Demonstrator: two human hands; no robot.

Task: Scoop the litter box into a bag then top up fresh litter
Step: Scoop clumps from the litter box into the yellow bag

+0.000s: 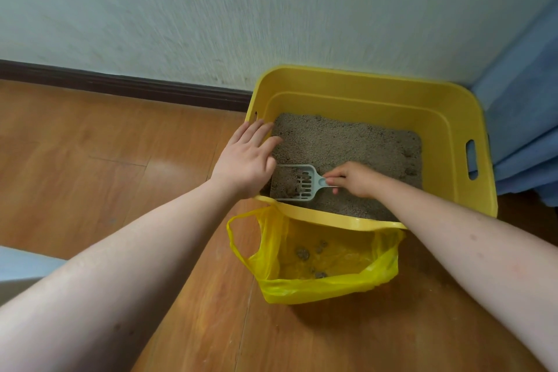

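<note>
A yellow litter box (453, 118) holding grey litter (347, 142) stands on the wood floor in the room's corner. My right hand (353, 180) grips the handle of a pale blue slotted scoop (294, 183), which lies in the box's near left corner with litter and clumps on it. My left hand (246, 157) rests with straight fingers on the box's left rim, just beside the scoop. An open yellow plastic bag (320, 281) sits on the floor right in front of the box, with a few grey clumps inside.
A white wall with a dark baseboard (120, 85) runs behind the box. Blue fabric (519, 130) hangs at the right of the box. A pale blue object (21, 263) pokes in at the left edge. Wood floor (90, 175) stretches left.
</note>
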